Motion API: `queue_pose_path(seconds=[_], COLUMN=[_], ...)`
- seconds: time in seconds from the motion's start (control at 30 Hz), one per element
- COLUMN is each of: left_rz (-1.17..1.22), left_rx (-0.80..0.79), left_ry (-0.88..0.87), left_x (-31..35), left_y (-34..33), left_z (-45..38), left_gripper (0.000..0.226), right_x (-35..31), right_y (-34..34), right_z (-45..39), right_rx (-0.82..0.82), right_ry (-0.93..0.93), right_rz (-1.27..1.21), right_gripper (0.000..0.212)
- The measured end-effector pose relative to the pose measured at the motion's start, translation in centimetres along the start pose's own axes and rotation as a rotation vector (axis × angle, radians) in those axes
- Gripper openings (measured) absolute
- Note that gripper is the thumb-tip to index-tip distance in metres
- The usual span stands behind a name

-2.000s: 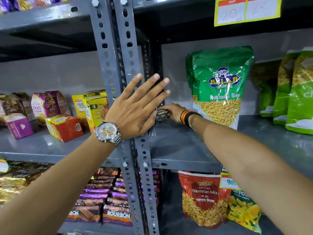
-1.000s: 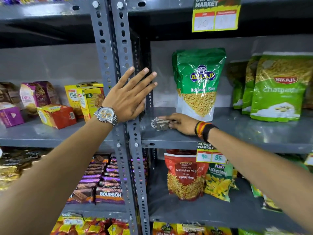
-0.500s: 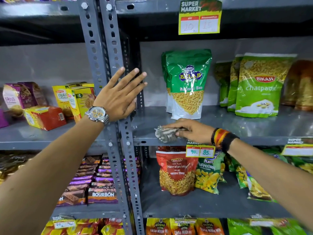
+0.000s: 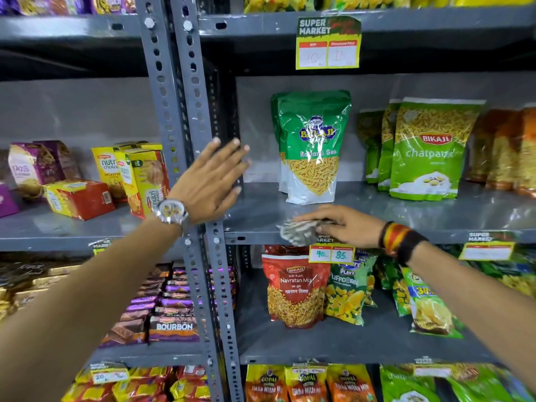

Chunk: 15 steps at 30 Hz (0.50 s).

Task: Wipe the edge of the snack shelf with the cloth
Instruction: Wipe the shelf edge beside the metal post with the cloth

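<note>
Two hands: both reach forward to the grey metal rack.
Right hand (image 4: 346, 224): palm down, fingers closed over a crumpled grey patterned cloth (image 4: 298, 232), pressing it on the front lip of the snack shelf (image 4: 435, 220).
Cloth: bunched under the right fingertips, touching the shelf edge and hanging a little over it, just above the yellow price tag (image 4: 331, 253) marked 90 and 85.
Right wrist: wears striped red, yellow and black bands (image 4: 398, 240).
Left hand (image 4: 213, 181): spread wide and holding nothing, palm laid flat against the perforated upright post (image 4: 185, 111), fingers pointing up and to the right.
Left wrist: carries a silver watch (image 4: 171, 213) with a yellow-accented face.
Behind the right hand: a green Balaji Ratlami Sev pouch (image 4: 313, 146) stands upright further back on the same shelf.
Right of that hand, further back: green Bikaji Chatpata bags (image 4: 426, 152) stand upright in a row.
Below the right hand: a red Navratan Mix bag (image 4: 294, 288) and a Puffcorn bag (image 4: 346, 294) lean on the next shelf down.
Left of the left hand: yellow Nutri Choice boxes (image 4: 142, 175) and a red carton (image 4: 79, 198) sit on the neighbouring shelf.
Below the left forearm: Bourbon biscuit packs (image 4: 174, 327) lie stacked.
Above both hands: a Super Market price label (image 4: 328, 43) hangs from the upper shelf edge.
</note>
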State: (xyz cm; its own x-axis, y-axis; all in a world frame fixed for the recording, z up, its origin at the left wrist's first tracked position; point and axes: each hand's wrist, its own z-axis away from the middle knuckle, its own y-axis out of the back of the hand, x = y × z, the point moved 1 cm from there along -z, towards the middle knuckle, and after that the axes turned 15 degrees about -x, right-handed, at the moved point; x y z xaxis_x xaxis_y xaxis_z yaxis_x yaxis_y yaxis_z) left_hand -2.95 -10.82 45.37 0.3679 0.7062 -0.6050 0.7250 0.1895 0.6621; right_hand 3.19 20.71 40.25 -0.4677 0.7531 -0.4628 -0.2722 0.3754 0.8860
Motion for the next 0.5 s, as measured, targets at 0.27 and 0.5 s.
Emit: queue_pose_path(seconds=[0.27, 0.5], left_rz=[0.427, 0.407], left_rx=[-0.230, -0.268], left_ry=[-0.066, -0.005], left_x=[10.3, 11.2], left_y=[-6.1, -7.6], left_z=[-1.3, -2.1], left_gripper=[0.068, 0.080], right_x=[6.3, 7.6], right_y=[4.9, 3.5], right_z=[-2.8, -6.5], right_rx=[0.257, 0.222], right_ry=[-0.150, -0.150], right_rz=[-0.072, -0.031], right_gripper=[0.045, 0.046])
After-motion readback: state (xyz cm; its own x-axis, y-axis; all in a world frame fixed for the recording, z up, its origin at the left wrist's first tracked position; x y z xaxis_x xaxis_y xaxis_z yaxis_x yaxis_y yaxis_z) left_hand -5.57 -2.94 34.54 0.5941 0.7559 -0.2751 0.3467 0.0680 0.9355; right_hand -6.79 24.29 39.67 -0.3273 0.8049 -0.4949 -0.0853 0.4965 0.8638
